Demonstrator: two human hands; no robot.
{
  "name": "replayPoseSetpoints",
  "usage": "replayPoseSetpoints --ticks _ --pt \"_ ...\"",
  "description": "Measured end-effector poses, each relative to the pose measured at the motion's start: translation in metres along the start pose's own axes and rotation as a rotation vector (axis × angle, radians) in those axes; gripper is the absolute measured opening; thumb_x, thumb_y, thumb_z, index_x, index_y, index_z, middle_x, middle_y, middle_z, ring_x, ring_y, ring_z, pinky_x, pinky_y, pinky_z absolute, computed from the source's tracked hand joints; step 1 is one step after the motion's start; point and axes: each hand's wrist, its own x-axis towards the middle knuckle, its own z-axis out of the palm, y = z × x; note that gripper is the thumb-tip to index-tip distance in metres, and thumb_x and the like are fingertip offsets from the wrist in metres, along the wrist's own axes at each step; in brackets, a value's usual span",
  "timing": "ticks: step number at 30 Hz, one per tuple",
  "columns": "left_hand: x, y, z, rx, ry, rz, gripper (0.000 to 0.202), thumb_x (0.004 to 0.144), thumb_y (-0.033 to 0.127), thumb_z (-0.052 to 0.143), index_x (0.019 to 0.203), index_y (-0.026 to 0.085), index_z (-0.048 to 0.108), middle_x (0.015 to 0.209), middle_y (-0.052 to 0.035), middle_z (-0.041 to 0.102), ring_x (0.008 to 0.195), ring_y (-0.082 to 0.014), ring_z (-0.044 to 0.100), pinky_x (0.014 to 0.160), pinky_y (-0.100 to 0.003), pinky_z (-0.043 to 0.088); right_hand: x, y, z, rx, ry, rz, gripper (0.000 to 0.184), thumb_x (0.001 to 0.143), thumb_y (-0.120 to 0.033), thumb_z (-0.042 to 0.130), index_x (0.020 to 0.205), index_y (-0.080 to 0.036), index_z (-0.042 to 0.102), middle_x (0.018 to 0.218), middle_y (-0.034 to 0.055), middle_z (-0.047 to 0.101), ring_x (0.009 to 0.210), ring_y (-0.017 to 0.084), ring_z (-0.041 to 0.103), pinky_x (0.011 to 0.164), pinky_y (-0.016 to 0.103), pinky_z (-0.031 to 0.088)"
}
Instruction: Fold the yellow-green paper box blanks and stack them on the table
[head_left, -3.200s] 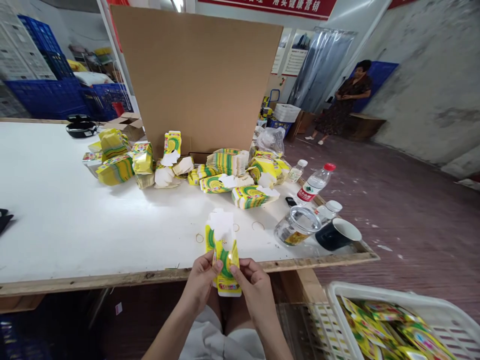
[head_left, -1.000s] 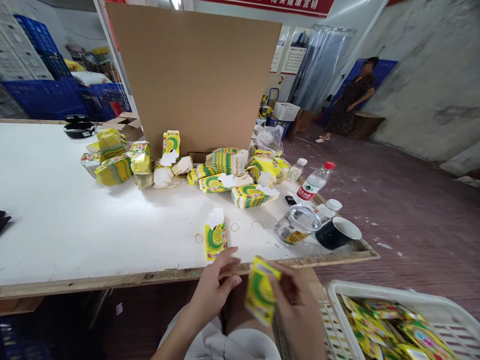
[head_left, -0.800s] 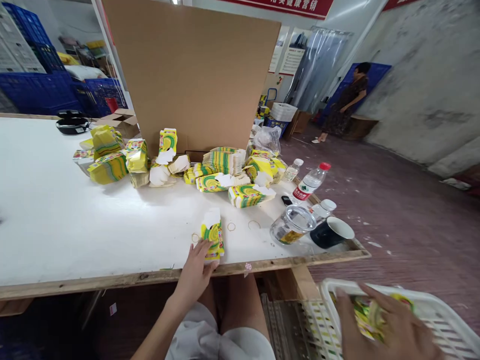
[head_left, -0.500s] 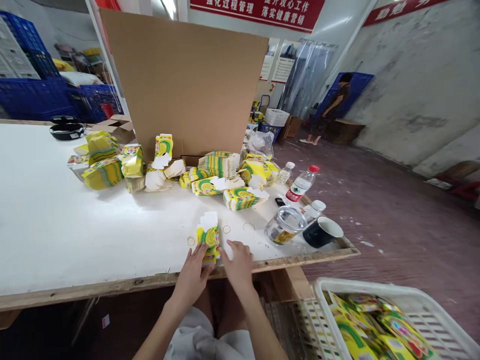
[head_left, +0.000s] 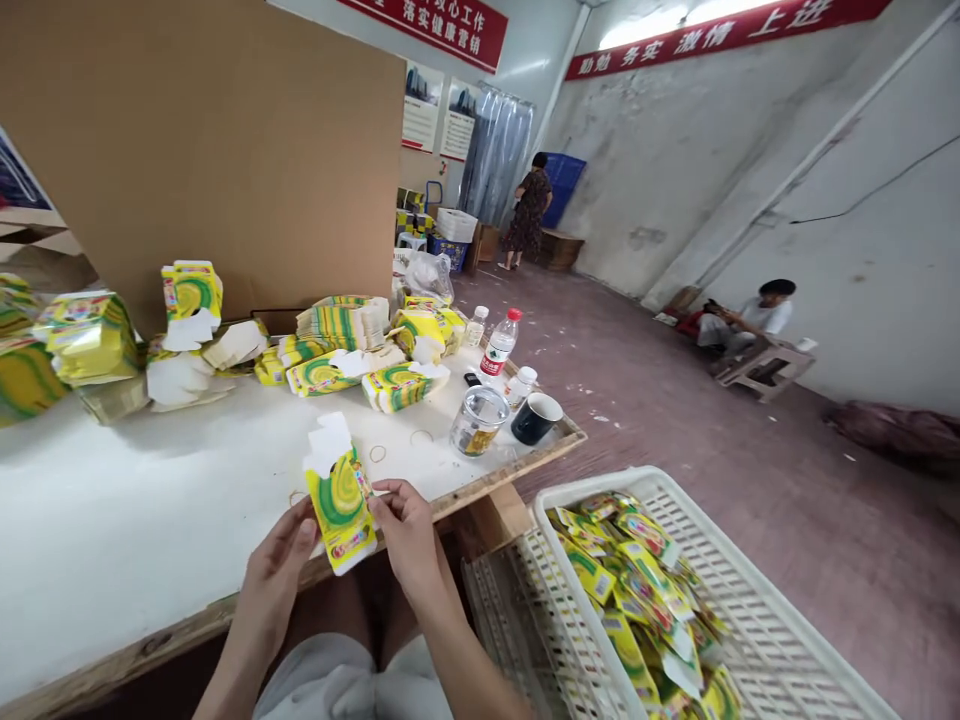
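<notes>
A yellow and green carton (head_left: 343, 503) with white flaps standing up at its far end is held over the table's near edge. My left hand (head_left: 279, 552) grips its left side, thumb on the front face. On the opposite side, the fingers of my right hand (head_left: 403, 512) pinch the carton's right edge. Beyond it lie stacks of flat cartons of the same print (head_left: 405, 386), fanned out along a big cardboard sheet (head_left: 225, 150). Rubber bands (head_left: 377, 454) lie on the white table (head_left: 150, 520) near the carton.
A clear jar (head_left: 478, 422), a dark mug (head_left: 535, 419), a red-capped bottle (head_left: 500, 345) and small bottles stand at the table's right end. A white basket (head_left: 757, 600) holding yellow packs is at my lower right. One person (head_left: 531, 210) stands far back; another (head_left: 754, 315) sits by the wall.
The carton, lying on the table under my left hand before, is now lifted and tilted between both hands. My right hand has closed on its edge. The view has swung right, showing more of the basket.
</notes>
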Motion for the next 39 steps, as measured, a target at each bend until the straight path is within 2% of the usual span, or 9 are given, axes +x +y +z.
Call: replayPoseSetpoints --ticks 4,13,17,22,27,29,33,36,39 --pt "-0.015 0.011 0.011 -0.338 -0.135 -0.203 0.047 0.067 0.050 0.084 0.099 0.017 0.074 0.106 -0.0124 0.079 0.108 -0.0352 0.071 0.093 -0.043 0.058 -0.019 -0.004 -0.007 0.191 -0.100 0.107 0.032 0.071 -0.045 0.077 0.088 -0.019 0.068 0.071 0.0023 0.072 0.065 0.017 0.062 0.065 0.029 0.049" --pt "-0.027 0.018 0.019 -0.418 -0.314 -0.160 0.040 0.065 0.043 0.088 0.093 0.017 0.078 0.101 -0.0132 0.080 0.102 -0.0334 0.072 0.091 -0.039 0.057 -0.031 -0.012 -0.016 0.301 -0.167 0.159 0.035 0.069 -0.049 0.082 0.086 -0.021 0.071 0.076 0.0025 0.073 0.068 0.017 0.064 0.070 0.031 0.050" --pt "-0.023 0.017 0.025 -0.353 -0.278 -0.094 0.040 0.070 0.040 0.085 0.101 0.016 0.076 0.099 -0.0129 0.080 0.099 -0.0311 0.072 0.086 -0.037 0.058 -0.036 -0.017 -0.018 0.217 -0.166 0.110 0.037 0.070 -0.049 0.082 0.088 -0.019 0.072 0.081 0.0040 0.073 0.076 0.020 0.064 0.075 0.033 0.051" --pt "-0.021 0.009 0.033 -0.227 -0.166 -0.064 0.043 0.072 0.046 0.081 0.101 0.016 0.071 0.094 -0.0104 0.079 0.089 -0.0275 0.073 0.078 -0.036 0.059 -0.043 -0.014 -0.020 0.066 -0.121 0.050 0.028 0.075 -0.043 0.078 0.079 -0.017 0.067 0.073 0.0018 0.067 0.068 0.017 0.058 0.066 0.029 0.048" --pt "-0.026 0.010 0.031 -0.051 -0.094 0.078 0.067 0.080 0.039 0.076 0.136 0.026 0.043 0.101 -0.0069 0.076 0.089 -0.0225 0.073 0.079 -0.031 0.057 -0.044 -0.011 -0.024 -0.049 -0.053 -0.023 0.021 0.080 -0.037 0.072 0.079 -0.020 0.061 0.070 -0.0011 0.061 0.063 0.015 0.050 0.060 0.025 0.042" --pt "-0.028 0.014 0.027 0.023 -0.181 0.105 0.072 0.084 0.039 0.071 0.145 0.028 0.035 0.108 -0.0104 0.074 0.094 -0.0261 0.072 0.082 -0.036 0.057 -0.043 -0.015 -0.028 -0.090 -0.081 -0.062 0.026 0.080 -0.034 0.072 0.100 -0.020 0.064 0.082 0.0005 0.066 0.065 0.015 0.053 0.060 0.025 0.043" --pt "-0.031 0.023 0.020 0.040 -0.389 0.085 0.058 0.086 0.038 0.068 0.139 0.026 0.048 0.112 -0.0126 0.073 0.102 -0.0305 0.070 0.090 -0.040 0.053 -0.040 -0.026 -0.044 -0.121 -0.265 -0.125 0.052 0.087 -0.034 0.065 0.135 -0.025 0.048 0.100 0.0031 0.067 0.078 0.017 0.061 0.071 0.027 0.048" --pt "-0.036 0.026 0.020 -0.105 -0.538 -0.039 0.046 0.083 0.033 0.074 0.124 0.026 0.054 0.098 -0.0072 0.074 0.089 -0.0252 0.071 0.079 -0.033 0.054 -0.038 -0.032 -0.057 -0.104 -0.385 -0.106 0.033 0.091 -0.039 0.061 0.120 -0.024 0.057 0.085 0.0010 0.065 0.076 0.017 0.060 0.069 0.026 0.046" --pt "-0.042 0.025 0.024 -0.219 -0.635 -0.138 0.041 0.078 0.028 0.080 0.110 0.024 0.055 0.094 -0.0048 0.073 0.076 -0.0175 0.069 0.065 -0.024 0.051 -0.035 -0.035 -0.067 -0.144 -0.370 -0.130 0.021 0.093 -0.043 0.060 0.095 -0.021 0.062 0.076 -0.0002 0.059 0.072 0.016 0.055 0.066 0.024 0.043"
